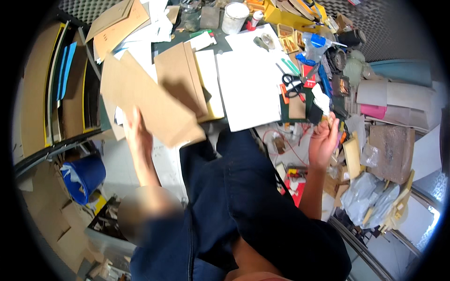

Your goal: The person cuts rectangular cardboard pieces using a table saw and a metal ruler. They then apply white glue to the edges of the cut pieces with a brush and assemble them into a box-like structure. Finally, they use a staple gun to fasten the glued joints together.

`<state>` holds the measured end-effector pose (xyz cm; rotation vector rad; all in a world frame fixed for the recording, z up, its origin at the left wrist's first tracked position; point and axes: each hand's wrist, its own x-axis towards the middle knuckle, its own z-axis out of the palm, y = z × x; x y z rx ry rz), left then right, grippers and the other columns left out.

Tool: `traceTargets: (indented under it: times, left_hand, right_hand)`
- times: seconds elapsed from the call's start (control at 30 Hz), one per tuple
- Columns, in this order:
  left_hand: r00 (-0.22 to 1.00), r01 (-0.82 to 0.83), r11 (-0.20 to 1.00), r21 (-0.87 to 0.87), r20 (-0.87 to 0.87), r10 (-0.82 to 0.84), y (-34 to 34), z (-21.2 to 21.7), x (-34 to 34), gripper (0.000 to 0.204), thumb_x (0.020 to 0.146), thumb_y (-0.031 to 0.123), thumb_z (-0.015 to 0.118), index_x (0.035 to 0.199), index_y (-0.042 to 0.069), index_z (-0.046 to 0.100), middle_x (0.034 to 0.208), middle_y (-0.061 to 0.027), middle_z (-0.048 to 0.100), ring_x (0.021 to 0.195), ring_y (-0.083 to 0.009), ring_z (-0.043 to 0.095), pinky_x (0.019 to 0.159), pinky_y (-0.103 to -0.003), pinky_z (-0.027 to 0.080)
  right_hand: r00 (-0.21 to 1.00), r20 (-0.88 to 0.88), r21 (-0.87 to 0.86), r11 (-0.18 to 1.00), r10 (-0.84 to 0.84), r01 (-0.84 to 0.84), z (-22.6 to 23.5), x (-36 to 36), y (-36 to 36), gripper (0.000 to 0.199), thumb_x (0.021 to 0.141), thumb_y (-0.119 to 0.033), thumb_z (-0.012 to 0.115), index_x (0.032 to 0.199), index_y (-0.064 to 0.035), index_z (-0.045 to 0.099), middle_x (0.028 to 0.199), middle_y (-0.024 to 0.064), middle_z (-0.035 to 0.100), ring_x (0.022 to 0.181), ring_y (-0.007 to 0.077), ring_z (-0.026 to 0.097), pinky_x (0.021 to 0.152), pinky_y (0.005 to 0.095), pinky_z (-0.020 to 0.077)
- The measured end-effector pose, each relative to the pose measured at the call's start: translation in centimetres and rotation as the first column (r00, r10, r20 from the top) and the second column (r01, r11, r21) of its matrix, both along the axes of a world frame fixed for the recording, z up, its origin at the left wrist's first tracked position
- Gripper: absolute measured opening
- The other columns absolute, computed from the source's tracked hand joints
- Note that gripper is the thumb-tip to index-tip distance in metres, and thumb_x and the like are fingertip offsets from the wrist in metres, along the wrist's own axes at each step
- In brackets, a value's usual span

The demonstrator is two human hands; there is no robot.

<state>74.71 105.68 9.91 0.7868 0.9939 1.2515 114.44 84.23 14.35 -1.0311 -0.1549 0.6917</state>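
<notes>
My left hand (137, 133) grips a long flat piece of brown board (150, 96) by its near edge, and the board's right end is smeared by motion. Behind it, a stack of brown boards (180, 70) lies on the table beside a cream sheet (209, 84). At the right side of the table my right hand (323, 140) is raised with its fingers closed in a pinch. What they hold is unclear; a crumpled white piece (321, 99) and a small dark piece (315, 114) show just beyond the fingertips.
Large white sheets (248, 89) cover the middle of the table. Black-handled scissors (294, 86), an orange cutter (284, 93) and a white tub (234, 18) lie or stand around them. A blue bin (84, 178) stands on the floor at left. Plastic-wrapped scraps (370, 199) crowd the right.
</notes>
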Motion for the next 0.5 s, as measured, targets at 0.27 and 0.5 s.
traceTargets:
  times: [0.27, 0.5]
  left_hand:
    - [0.425, 0.46, 0.754, 0.469, 0.629, -0.651, -6.0, -6.9, 5.4, 0.026, 0.1, 0.029, 0.045, 0.113, 0.006, 0.042, 0.097, -0.0127, 0.055, 0.081, -0.03, 0.06, 0.068, -0.047, 0.055]
    - [0.933, 0.036, 0.909, 0.415, 0.313, -0.18, -13.6, -14.3, 6.6, 0.039, 0.084, 0.018, 0.072, 0.103, 0.007, 0.04, 0.081, -0.0038, 0.048, 0.058, -0.0157, 0.053, 0.057, -0.032, 0.055]
  right_hand:
    - [0.987, 0.163, 0.273, 0.96, 0.016, -0.06, -8.8, 0.9, 2.8, 0.033, 0.104, -0.032, 0.041, 0.12, -0.0052, 0.052, 0.074, 0.0022, 0.05, 0.06, 0.0087, 0.04, 0.055, 0.0214, 0.0329]
    - [0.954, 0.296, 0.47, 0.863, 0.046, -0.187, -14.3, 1.9, 1.7, 0.032, 0.103, -0.034, 0.042, 0.119, -0.0083, 0.054, 0.078, 0.0017, 0.056, 0.062, 0.0072, 0.045, 0.054, 0.0188, 0.0355]
